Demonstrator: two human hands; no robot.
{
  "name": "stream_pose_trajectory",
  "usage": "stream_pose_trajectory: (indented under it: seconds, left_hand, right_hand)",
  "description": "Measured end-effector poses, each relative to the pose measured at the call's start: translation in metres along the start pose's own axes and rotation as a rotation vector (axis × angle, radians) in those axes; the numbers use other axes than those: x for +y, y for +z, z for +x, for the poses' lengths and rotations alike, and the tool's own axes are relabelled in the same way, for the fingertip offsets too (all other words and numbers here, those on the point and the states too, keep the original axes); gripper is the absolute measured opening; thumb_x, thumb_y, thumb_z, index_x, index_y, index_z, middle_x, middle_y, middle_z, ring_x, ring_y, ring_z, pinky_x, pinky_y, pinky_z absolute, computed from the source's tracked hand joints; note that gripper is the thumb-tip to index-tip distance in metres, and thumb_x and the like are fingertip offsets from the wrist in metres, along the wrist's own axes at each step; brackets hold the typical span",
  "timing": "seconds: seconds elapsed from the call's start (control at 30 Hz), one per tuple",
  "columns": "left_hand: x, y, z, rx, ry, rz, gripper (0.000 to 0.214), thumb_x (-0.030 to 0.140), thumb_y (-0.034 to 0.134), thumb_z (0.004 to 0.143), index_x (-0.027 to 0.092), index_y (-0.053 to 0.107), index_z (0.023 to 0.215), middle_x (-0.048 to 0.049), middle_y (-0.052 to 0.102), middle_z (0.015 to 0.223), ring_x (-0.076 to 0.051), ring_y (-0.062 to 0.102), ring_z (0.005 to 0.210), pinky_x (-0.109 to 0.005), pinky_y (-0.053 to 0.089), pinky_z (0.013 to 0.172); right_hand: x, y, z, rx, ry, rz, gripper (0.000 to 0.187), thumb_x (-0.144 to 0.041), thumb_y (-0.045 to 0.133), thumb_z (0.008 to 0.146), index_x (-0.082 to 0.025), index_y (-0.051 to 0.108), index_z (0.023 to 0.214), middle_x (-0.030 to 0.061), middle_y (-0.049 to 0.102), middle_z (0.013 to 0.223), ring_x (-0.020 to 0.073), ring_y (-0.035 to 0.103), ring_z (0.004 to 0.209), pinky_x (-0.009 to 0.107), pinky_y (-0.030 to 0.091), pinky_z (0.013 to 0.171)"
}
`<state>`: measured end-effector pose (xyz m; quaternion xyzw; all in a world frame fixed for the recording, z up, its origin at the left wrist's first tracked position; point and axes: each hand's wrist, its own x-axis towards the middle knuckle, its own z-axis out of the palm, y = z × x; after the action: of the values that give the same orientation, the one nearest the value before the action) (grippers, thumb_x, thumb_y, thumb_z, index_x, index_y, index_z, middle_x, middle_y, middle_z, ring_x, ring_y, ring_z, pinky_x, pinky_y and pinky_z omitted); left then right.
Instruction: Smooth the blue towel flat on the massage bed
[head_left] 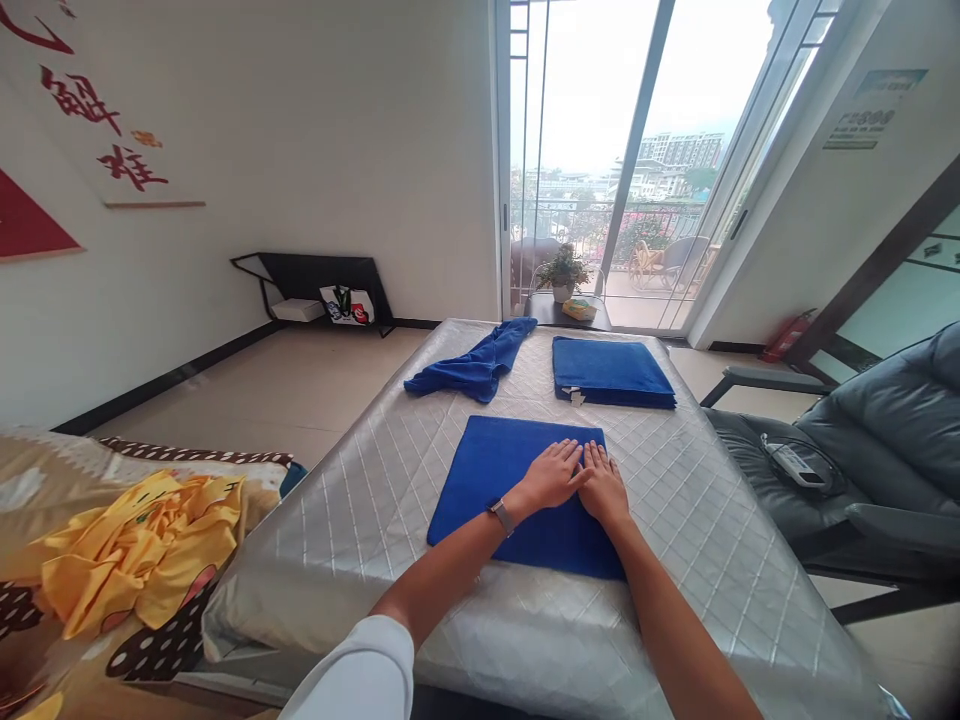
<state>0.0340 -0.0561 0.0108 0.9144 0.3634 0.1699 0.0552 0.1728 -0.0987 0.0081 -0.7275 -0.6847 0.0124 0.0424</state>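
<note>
One yellow cloth [142, 550] lies bunched on patterned bedding [262, 478]. On the quilted silver mattress [367, 500], one crumpled blue towel [484, 368] sits toward the far edge; nearer, one blue towel [555, 535] is spread flat. Two hands, left [553, 475] and right [602, 488], rest together on its right half, palms down, fingers straight. Beyond them is one stack of folded blue towels [613, 370]; rightmost, one armchair [892, 430].

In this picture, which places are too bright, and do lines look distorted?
Head view: the sky is washed nearly white; the silver cover shows pale sheen; the door frame slants, perhaps lens distortion; left hand and right hand look clear.
</note>
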Motion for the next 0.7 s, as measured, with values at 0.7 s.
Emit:
stream_pose_trajectory:
  seconds: [0.7]
  left_hand:
    - [-0.078,-0.039,-0.101,-0.104,-0.405,0.12,0.08,0.064,0.013,0.1,0.009,0.026,0.156,-0.0119,0.024,0.163,-0.024,0.018,0.151,-0.042,0.015,0.124]
  right_hand:
    - [0.0,0.004,0.005,0.025,0.031,0.064,0.064,-0.039,0.019,0.102,-0.006,0.028,0.156,0.0095,0.026,0.163,0.0222,0.02,0.151,0.039,0.013,0.122]
